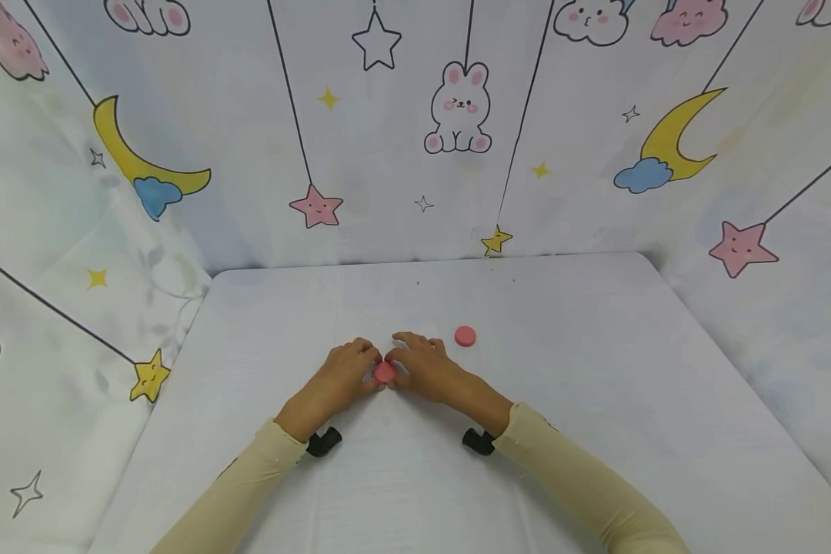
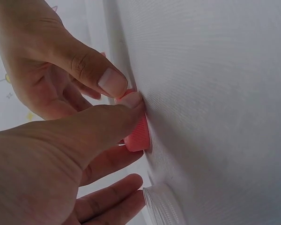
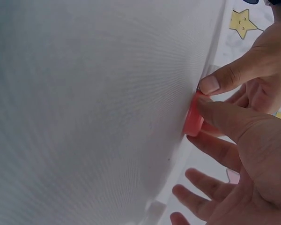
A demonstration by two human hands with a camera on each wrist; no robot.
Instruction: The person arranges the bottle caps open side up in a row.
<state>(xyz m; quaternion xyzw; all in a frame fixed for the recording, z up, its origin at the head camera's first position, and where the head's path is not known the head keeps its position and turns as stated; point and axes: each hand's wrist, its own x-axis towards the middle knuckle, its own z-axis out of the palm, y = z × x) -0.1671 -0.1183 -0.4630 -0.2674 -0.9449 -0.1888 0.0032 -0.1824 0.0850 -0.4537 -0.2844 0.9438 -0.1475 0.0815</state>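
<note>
A pink cap with a ridged side [image 1: 385, 373] rests on the white table, between my two hands. My left hand [image 1: 346, 373] pinches it with thumb and index finger; the left thumb [image 2: 107, 117] lies along its near side. From the other side my right hand [image 1: 425, 369] also pinches the cap, its remaining fingers [image 3: 206, 187] spread away from it. By the lower fingers of the left hand, in the left wrist view, stands a whitish ridged round piece [image 2: 163, 206]; whether the fingers touch it I cannot tell. The hands partly cover the cap.
A second pink cap [image 1: 465, 336] lies on the white table [image 1: 561, 346], behind and right of the right hand. A pale, see-through piece [image 3: 153, 213] shows at the bottom of the right wrist view. Printed cloth [image 1: 388, 154] hangs behind and beside the table.
</note>
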